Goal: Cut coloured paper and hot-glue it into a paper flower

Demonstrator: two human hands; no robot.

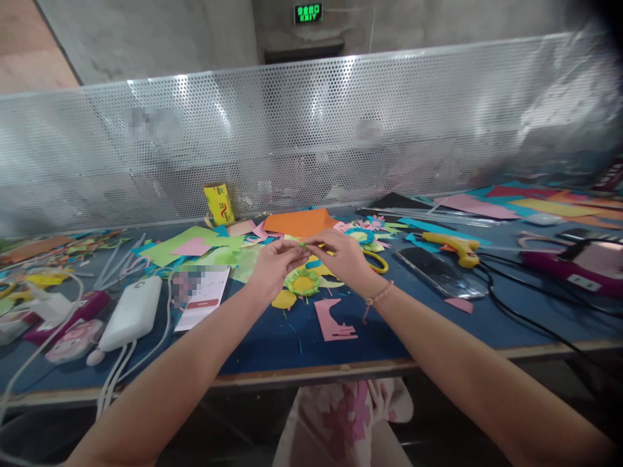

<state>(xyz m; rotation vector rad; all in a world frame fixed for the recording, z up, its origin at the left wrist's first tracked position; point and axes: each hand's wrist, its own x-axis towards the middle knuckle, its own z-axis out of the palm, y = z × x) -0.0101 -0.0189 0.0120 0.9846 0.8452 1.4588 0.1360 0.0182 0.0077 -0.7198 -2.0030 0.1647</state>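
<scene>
My left hand [272, 264] and my right hand [344, 257] meet over the middle of the blue table, both closed in a pinch. Between the fingertips a sliver of green paper [304, 245] shows; most of it is hidden by the fingers. Just below the hands lies a paper flower [302, 283] with a yellow centre and a frilled green rim. A round yellow paper piece [283, 299] is beside it. Closer to me rests a cut pink paper scrap [335, 320]. The yellow handle of a pair of scissors [377, 261] sticks out beside my right hand.
Orange paper [296, 222] and green paper [182, 243] lie behind. Left are a phone [207, 301] and a white power bank [132, 313] with cables. Right are a dark phone [438, 271], a yellow glue gun [457, 246] and its cord. A perforated metal screen [292, 130] bounds the back.
</scene>
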